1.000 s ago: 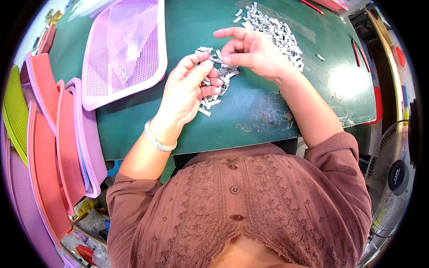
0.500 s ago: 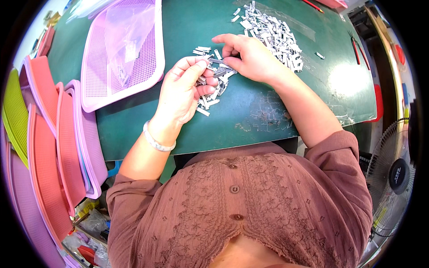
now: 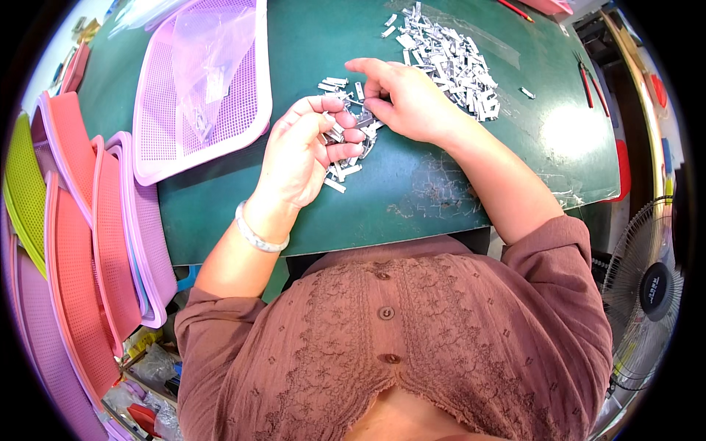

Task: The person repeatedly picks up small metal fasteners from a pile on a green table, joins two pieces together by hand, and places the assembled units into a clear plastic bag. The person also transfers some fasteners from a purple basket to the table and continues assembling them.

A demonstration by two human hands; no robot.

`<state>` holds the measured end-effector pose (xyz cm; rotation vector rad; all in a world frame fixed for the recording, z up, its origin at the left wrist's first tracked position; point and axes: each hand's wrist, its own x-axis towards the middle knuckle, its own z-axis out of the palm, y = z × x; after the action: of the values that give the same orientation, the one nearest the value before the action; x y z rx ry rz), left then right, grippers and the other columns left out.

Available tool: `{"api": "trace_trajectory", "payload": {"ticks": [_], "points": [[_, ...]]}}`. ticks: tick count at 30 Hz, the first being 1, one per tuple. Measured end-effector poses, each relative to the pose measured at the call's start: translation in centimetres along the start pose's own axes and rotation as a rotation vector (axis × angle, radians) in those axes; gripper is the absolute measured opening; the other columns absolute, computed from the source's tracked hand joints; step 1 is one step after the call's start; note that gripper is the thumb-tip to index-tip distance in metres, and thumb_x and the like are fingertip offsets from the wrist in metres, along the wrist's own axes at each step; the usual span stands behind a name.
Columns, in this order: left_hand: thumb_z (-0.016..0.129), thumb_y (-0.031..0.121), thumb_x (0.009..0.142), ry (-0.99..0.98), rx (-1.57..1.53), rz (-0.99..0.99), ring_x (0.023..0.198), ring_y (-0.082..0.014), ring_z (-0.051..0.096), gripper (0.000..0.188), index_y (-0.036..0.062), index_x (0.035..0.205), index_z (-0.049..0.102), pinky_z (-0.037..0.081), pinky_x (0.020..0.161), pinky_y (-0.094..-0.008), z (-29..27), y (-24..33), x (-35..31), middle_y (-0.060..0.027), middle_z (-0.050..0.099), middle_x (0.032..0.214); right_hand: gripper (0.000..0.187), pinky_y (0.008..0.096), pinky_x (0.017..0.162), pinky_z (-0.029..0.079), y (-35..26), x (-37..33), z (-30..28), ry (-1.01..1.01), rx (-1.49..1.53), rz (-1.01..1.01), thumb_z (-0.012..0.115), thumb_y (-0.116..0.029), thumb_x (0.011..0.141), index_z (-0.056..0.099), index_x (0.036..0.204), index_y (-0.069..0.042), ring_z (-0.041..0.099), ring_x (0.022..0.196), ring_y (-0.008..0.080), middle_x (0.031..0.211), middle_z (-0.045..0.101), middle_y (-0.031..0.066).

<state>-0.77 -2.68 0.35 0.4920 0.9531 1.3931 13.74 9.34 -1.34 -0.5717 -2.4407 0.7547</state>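
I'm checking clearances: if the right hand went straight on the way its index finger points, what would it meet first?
Probably the right-hand rim of the pink basket, off to the left; the height of the right hand is unclear, so it might pass above.

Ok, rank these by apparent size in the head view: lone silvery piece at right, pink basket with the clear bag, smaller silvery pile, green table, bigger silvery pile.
1. Green table
2. Pink basket
3. Bigger silvery pile
4. Smaller silvery pile, partly hidden by the left hand
5. Lone silvery piece
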Motion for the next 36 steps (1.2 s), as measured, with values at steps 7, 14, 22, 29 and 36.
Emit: {"api": "trace_trajectory", "payload": {"ticks": [7,14,22,29,36], "points": [[0.047,0.012,0.087,0.026,0.025,-0.003,0.069,-0.018,0.058,0.019,-0.0016,0.1,0.049,0.052,0.061,-0.0265,0.1,-0.1,0.0,-0.0099,0.056,0.081,0.045,0.0266,0.055,0.042,-0.2,0.0,-0.5,-0.038,0.068,0.023,0.054,0.005,0.069,0.048,0.113,-0.002,0.05,0.057,0.0151,0.064,0.051,0.0051],[0.049,0.012,0.087,0.053,0.032,-0.024,0.069,-0.0173,0.059,0.02,-0.002,0.101,0.051,0.052,0.059,-0.0254,0.2,0.1,-0.2,-0.0094,0.056,0.081,0.044,0.0229,0.057,0.043,-1.6,0.0,-1.8,-0.039,0.212,0.123,0.054,0.003,0.073,0.047,0.117,-0.003,0.05,0.061,0.0083,0.067,0.051,0.0],[0.048,0.013,0.088,0.033,0.034,-0.022,0.067,-0.0169,0.059,0.021,-0.0018,0.101,0.051,0.052,0.059,-0.0251,0.0,0.0,-0.1,-0.0087,0.057,0.079,0.044,0.0315,0.059,0.044,0.0,0.1,-0.3,-0.005,-0.045,-0.058,0.056,0.001,0.069,0.05,0.112,-0.004,0.053,0.062,0.0223,0.068,0.054,0.0076],[0.048,0.015,0.089,0.048,0.032,-0.016,0.068,-0.0173,0.059,0.023,-0.0029,0.102,0.051,0.052,0.06,-0.0255,0.2,0.1,-0.2,-0.0092,0.057,0.081,0.045,0.0269,0.064,0.044,-1.6,0.0,-1.6,-0.05,0.215,0.107,0.058,0.001,0.073,0.049,0.116,-0.005,0.053,0.066,0.0124,0.07,0.056,0.0024],[0.05,0.015,0.088,-0.006,-0.133,-0.088,0.07,-0.0197,0.06,0.02,-0.0016,0.099,0.051,0.054,0.06,-0.0282,-0.1,0.1,0.1,-0.0105,0.057,0.081,0.04,0.0289,0.068,0.047,-2.4,1.0,-1.7,-0.03,0.292,0.002,0.058,-0.003,0.075,0.05,0.114,-0.005,0.058,0.071,0.017,0.075,0.06,0.0045]]}}
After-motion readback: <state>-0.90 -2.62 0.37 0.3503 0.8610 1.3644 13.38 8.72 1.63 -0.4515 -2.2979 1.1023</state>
